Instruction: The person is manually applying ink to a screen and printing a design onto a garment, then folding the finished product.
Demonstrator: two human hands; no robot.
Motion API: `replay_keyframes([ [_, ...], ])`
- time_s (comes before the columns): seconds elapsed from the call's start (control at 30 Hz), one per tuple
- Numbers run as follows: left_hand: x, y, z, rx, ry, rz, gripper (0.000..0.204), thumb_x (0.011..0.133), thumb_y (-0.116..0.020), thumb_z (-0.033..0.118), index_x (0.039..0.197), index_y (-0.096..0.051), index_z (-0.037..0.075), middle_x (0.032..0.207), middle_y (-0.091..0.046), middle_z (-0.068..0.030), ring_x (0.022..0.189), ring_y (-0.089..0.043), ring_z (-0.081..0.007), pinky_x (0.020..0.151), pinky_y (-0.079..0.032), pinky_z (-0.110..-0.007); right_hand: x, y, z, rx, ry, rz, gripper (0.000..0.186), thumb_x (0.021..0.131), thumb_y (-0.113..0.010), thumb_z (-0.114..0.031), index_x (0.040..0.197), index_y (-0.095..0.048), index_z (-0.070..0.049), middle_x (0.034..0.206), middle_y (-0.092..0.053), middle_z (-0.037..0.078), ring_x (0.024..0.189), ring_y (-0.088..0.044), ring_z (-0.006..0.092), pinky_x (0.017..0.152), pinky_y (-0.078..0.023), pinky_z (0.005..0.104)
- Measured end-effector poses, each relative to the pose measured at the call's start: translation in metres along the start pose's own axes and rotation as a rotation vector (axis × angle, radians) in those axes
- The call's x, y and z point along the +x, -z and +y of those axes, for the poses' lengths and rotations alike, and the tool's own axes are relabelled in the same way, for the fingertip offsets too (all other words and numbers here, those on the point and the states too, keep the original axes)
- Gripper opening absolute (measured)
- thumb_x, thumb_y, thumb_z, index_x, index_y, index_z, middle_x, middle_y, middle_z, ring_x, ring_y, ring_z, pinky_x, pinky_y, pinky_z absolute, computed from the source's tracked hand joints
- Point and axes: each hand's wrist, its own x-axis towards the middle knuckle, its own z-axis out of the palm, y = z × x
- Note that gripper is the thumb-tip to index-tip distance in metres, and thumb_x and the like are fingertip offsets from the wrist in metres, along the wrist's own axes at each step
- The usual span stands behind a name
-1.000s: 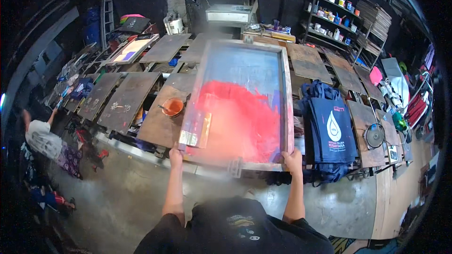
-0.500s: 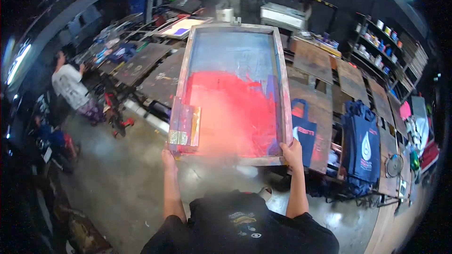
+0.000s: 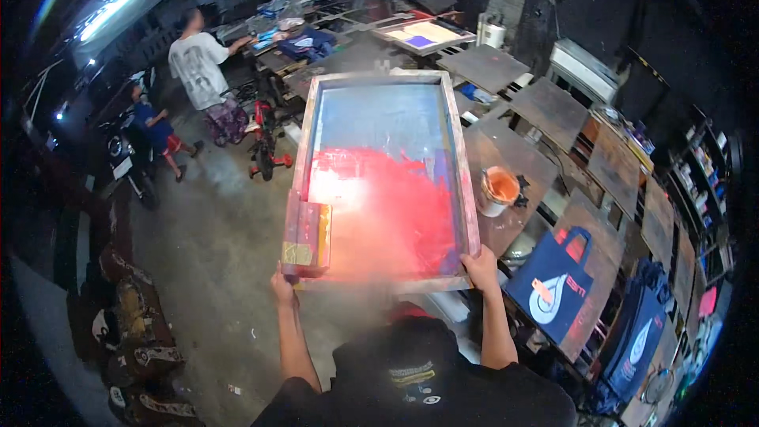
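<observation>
A wooden-framed mesh screen [image 3: 466, 190], pale blue at the far end and smeared with pink-red ink nearer me, is held up in front of me. My left hand [image 3: 285, 285] is closed on its near left corner, my right hand [image 3: 480, 269] on the near right corner. A squeegee [image 3: 304, 237] lies along the screen's lower left side. Right of the screen, a bucket of orange ink [image 3: 500, 190] stands on a board, and a navy tote bag [image 3: 541, 277] with a white print lies below that, near my right hand. The centre bottom of the picture is hazy.
Rows of print boards [image 3: 545, 111] run along the right, with stacked navy bags [image 3: 640, 332] and a shelf of containers [image 3: 700, 182]. A person in white [image 3: 198, 71] and a person in blue [image 3: 154, 122] are at left, near a motorbike [image 3: 126, 166] and a red bicycle [image 3: 265, 150].
My view has turned leftward, and the screen has come away from over the boards with both hands on it. The bucket and a single printed bag now show right of it.
</observation>
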Motion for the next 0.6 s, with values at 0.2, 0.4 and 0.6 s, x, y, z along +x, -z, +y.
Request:
replay_keyframes([
  [0.2,0.049,-0.014,-0.018,-0.106,0.006,0.070,0.040,0.104,-0.047,0.033,0.096,-0.067,0.000,0.086,-0.067,-0.0032,0.073,-0.063,-0.0138,0.067,-0.049,-0.029,0.061,-0.039,-0.005,-0.032,0.012,-0.044,0.038,0.073,-0.072,-0.027,0.088,-0.062,0.006,0.083,-0.066,0.026,0.082,-0.066,0.0411,0.074,-0.051,0.0458],
  [0.4,0.118,-0.038,-0.029,0.001,0.012,0.067,0.043,0.105,-0.044,0.032,0.096,-0.068,-0.002,0.087,-0.067,-0.0044,0.075,-0.063,-0.0144,0.069,-0.050,-0.030,0.134,-0.061,-0.036,0.035,-0.006,-0.103,0.035,0.073,-0.072,-0.025,0.091,-0.065,0.004,0.082,-0.068,0.024,0.080,-0.068,0.0371,0.073,-0.051,0.0444],
  [0.6,0.176,-0.074,-0.018,0.079,-0.010,0.093,0.043,0.105,-0.044,0.032,0.096,-0.068,-0.002,0.086,-0.067,-0.0041,0.075,-0.062,-0.0137,0.068,-0.049,-0.030,0.208,-0.092,-0.039,0.067,-0.023,-0.139,0.036,0.074,-0.073,-0.026,0.091,-0.065,0.005,0.082,-0.068,0.023,0.079,-0.068,0.0327,0.071,-0.051,0.0422],
])
